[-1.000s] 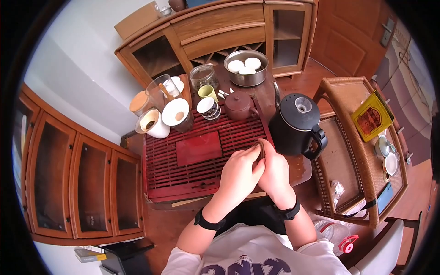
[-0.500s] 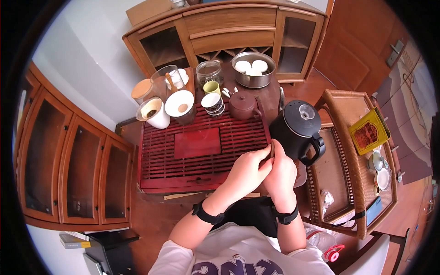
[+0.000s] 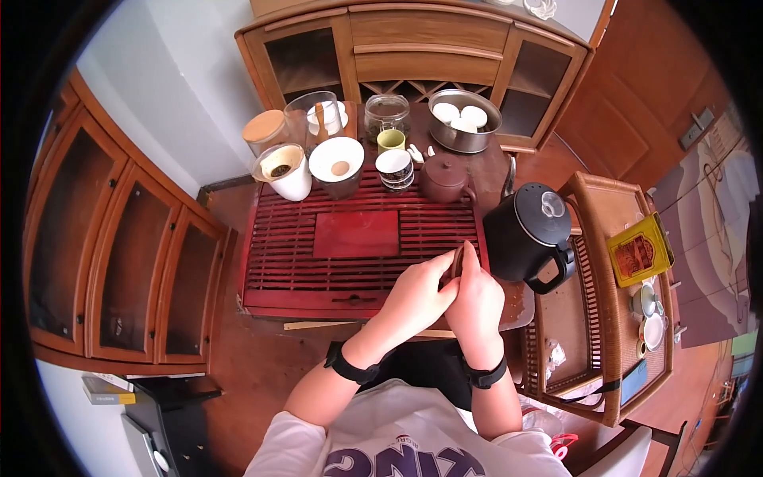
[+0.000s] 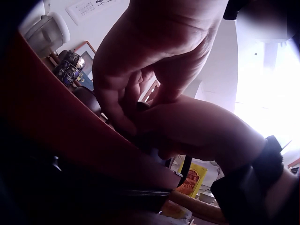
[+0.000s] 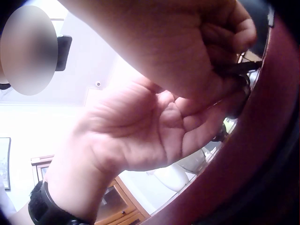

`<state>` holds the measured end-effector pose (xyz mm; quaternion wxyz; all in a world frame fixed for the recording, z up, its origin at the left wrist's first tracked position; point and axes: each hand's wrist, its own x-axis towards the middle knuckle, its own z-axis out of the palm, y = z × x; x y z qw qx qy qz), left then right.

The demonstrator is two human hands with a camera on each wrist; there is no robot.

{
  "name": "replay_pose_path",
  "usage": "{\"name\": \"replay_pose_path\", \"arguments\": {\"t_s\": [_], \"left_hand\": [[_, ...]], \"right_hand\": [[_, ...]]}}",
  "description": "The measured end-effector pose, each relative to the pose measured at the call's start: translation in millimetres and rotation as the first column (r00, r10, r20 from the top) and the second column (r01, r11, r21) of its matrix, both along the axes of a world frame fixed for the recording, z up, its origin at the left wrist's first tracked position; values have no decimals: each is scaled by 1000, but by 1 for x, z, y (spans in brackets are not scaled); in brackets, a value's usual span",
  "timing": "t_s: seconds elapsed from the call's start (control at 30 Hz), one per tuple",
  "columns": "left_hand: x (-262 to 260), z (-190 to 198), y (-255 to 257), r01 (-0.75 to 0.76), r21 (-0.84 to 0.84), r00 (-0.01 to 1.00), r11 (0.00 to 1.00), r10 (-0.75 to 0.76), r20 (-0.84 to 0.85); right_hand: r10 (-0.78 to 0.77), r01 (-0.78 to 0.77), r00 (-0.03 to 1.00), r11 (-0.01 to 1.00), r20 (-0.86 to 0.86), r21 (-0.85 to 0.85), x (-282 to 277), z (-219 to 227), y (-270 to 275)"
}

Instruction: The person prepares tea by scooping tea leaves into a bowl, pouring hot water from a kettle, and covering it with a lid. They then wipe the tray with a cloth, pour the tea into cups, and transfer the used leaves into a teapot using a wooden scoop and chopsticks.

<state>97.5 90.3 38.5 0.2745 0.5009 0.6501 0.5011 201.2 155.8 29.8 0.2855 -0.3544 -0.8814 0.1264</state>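
Over the front right part of the red slatted tea tray (image 3: 274, 298) my two hands come together. A small, thin, dark brown piece (image 3: 457, 262) stands up between them, mostly covered by the fingers; I cannot tell what it is. My left hand (image 3: 417, 296) grips it from the left with thumb and bent fingers. My right hand (image 3: 477, 300) holds it from the other side, its index finger stretched up along it. In the left wrist view a dark end of the piece (image 4: 143, 106) peeks out between the hands.
A black electric kettle (image 3: 528, 238) stands just right of the hands. Along the tray's back are a brown teapot (image 3: 445, 179), stacked cups (image 3: 395, 169), a white strainer bowl (image 3: 337, 163) and a white pitcher (image 3: 292, 179). A steel pot (image 3: 465, 139) stands behind. A rattan cart (image 3: 600, 381) is at the right.
The head view has shifted, so the tray and kettle sit differently in it. My hands stay together around the dark brown piece, with slight shifts of the fingers.
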Motion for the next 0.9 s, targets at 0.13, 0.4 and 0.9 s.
{"name": "replay_pose_path", "arguments": {"t_s": [0.13, 0.4, 0.9], "left_hand": [[-7, 0, -13, -54, -19, 997, 998, 53, -55], [-28, 15, -53, -170, -102, 978, 980, 155, -139], [-58, 16, -98, -371, -182, 881, 911, 283, -378]], "right_hand": [[6, -5, 1000, 997, 11, -82, -9, -1, -13], [145, -147, 989, 986, -27, -79, -35, -8, -45], [317, -323, 941, 946, -115, -30, -77, -15, -79]]}}
